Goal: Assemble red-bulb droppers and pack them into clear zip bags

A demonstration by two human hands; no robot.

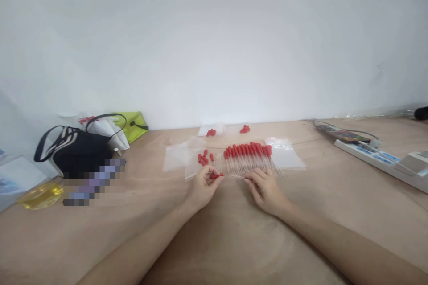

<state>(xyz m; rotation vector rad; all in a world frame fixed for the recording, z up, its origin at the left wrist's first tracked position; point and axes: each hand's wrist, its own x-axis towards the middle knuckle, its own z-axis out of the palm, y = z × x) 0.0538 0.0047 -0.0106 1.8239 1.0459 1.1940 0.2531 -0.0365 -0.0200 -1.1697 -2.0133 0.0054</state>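
My left hand (pixel 206 183) pinches a small red rubber bulb (pixel 215 177), its end pointing right. Across a short gap, my right hand (pixel 264 188) holds a thin clear tube (pixel 238 177) between thumb and fingers, pointing left. Just beyond my hands lies a row of clear tubes with red bulbs (pixel 249 149) on their far ends. A few bare tubes (pixel 219 160) lie at the row's left. Several loose red bulbs (pixel 204 158) rest beyond my left hand.
Clear plastic bags lie on the left (pixel 174 158) and right (pixel 288 156) of the tubes. Two small red piles sit near the wall. A black bag (pixel 80 151) stands at left; a power strip (pixel 377 158) and a phone (pixel 344 134) lie at right.
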